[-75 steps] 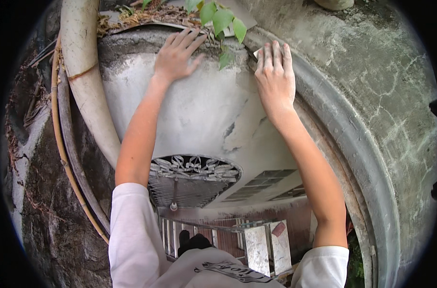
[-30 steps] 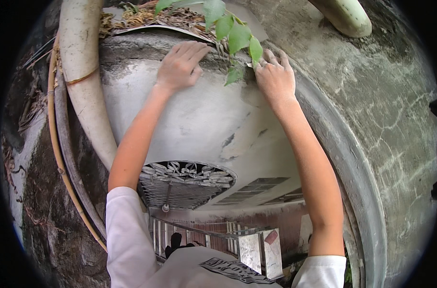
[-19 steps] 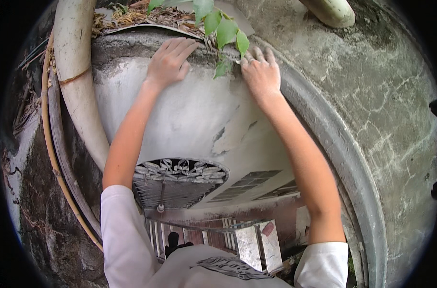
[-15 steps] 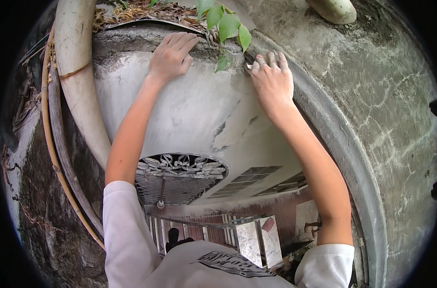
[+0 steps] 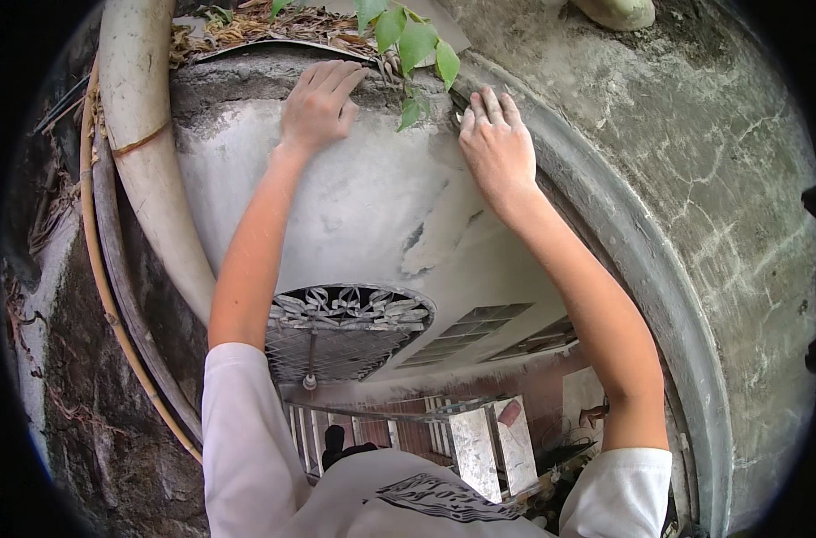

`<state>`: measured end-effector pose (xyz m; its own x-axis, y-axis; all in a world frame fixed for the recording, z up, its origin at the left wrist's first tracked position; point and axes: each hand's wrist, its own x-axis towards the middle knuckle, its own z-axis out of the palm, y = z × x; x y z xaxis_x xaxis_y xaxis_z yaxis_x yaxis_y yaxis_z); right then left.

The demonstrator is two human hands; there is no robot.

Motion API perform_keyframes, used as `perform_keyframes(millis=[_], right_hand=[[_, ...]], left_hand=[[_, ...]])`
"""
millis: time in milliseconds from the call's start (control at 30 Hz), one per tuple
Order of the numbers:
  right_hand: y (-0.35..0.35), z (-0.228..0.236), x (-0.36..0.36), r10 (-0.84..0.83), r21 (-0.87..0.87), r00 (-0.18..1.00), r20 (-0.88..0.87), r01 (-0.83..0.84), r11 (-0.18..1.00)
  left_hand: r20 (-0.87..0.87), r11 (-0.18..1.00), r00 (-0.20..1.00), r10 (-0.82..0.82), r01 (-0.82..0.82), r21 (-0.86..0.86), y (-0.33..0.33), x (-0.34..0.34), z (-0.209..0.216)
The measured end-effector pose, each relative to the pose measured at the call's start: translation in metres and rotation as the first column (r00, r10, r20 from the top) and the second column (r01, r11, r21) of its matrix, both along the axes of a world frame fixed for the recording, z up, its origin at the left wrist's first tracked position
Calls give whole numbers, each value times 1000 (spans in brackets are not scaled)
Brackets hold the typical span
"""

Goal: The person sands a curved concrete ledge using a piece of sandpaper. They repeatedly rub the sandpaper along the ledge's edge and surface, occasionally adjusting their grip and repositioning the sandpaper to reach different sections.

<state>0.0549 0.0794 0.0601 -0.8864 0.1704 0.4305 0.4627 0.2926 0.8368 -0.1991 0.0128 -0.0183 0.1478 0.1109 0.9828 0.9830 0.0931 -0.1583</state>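
Note:
My left hand (image 5: 318, 108) rests on the rough upper edge of a pale plastered wall (image 5: 228, 170), its fingers stretched out. Across from it, my right hand (image 5: 499, 152) lies against the wall's top corner beside a curved grey ledge (image 5: 596, 161). Its fingers are extended and dusted with grey, and its thumb is hidden. A small pale bit shows by its index finger; I cannot tell what it is. A green leafy sprig (image 5: 417, 45) hangs between my hands.
A thick pale pipe (image 5: 143, 152) and a thin tan pipe (image 5: 99, 233) run down at left. Dry leaves (image 5: 246, 31) lie above the wall edge. Below are an ornate metal grille (image 5: 345, 332) and white boards (image 5: 475, 448). A cracked concrete wall (image 5: 721, 197) rises at right.
The fingers of my right hand lie straighter than before, and that hand has shifted slightly left. My left hand stays in place. The whole view has moved a little.

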Motion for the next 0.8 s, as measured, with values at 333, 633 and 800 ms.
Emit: perform_keyframes(millis=[333, 633, 800], right_hand=[[4, 15, -17, -87, 5, 994, 62, 87, 996], [29, 12, -41, 34, -63, 998, -59, -37, 997], [19, 1, -19, 29, -75, 987, -158, -42, 996]], left_hand=[[-4, 1000, 1000, 21, -21, -17, -1, 1, 1], [48, 997, 999, -17, 13, 82, 6, 10, -1], [17, 999, 1000, 13, -14, 41, 3, 7, 0]])
